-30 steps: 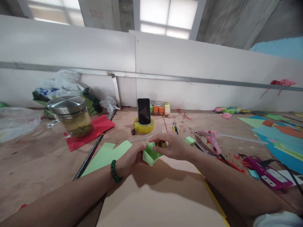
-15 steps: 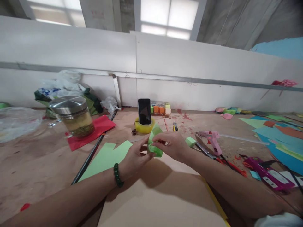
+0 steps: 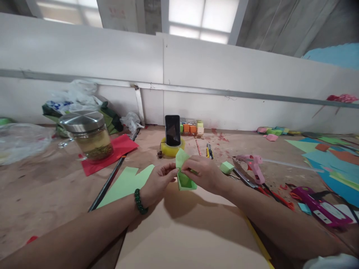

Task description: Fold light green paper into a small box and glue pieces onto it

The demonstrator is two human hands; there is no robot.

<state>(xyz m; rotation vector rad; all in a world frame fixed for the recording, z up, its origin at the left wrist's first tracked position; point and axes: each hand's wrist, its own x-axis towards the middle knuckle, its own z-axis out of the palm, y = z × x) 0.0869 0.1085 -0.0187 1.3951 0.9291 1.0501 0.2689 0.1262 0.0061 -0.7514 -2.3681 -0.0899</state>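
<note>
So the little green paper box (image 3: 187, 184) has tipped back from half a second ago, and its open side now faces up toward the camera. It's between both hands, above the near tan board (image 3: 193, 239). Left hand (image 3: 157, 180) pinches its left edge with thumb and fingertips; right hand (image 3: 206, 173) pinches near the raised flap, though its knuckles hide the exact contact, tbh. Green cube (image 3: 227, 167) sits just right of that hand, near the pink glue gun (image 3: 252, 164).
</note>
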